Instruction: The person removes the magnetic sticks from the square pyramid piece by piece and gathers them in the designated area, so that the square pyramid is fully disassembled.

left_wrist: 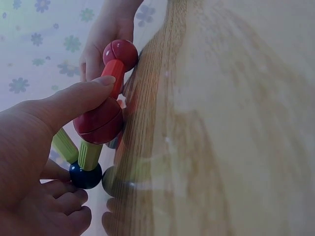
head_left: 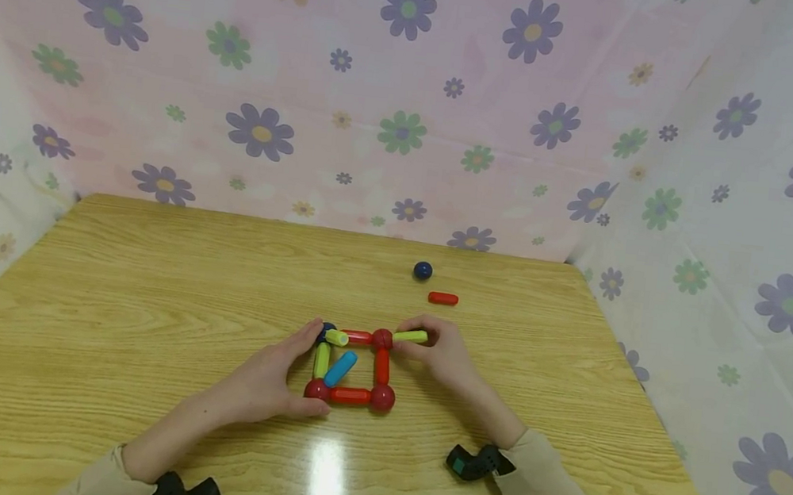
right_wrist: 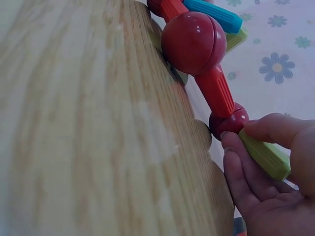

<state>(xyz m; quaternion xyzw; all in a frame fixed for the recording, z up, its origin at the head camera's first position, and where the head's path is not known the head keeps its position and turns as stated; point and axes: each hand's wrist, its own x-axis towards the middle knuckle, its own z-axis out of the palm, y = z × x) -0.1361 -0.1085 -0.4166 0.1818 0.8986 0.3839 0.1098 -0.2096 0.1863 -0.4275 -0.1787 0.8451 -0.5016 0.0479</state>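
Note:
A square of magnetic building sticks and balls lies on the wooden table, with red balls [head_left: 383, 398] at three corners and a dark blue ball [left_wrist: 85, 175] at the far left. Red sticks [head_left: 351, 395] make three sides, a green stick [head_left: 322, 361] the left one. From the near-left ball a blue stick [head_left: 341, 369] slants up; another green stick [head_left: 337, 337] rises from the blue ball. My left hand [head_left: 262, 382] holds the left side between thumb and fingers. At the far-right red ball [right_wrist: 230, 121], my right hand [head_left: 449, 356] pinches a green stick [right_wrist: 266, 154] against it.
Beyond the square, a loose dark blue ball [head_left: 423, 271] and a loose red stick [head_left: 443, 298] lie on the table [head_left: 172, 274]. Flowered cloth [head_left: 352, 116] hangs behind and to the sides. Black wrist devices [head_left: 476, 462] are worn at both sleeves.

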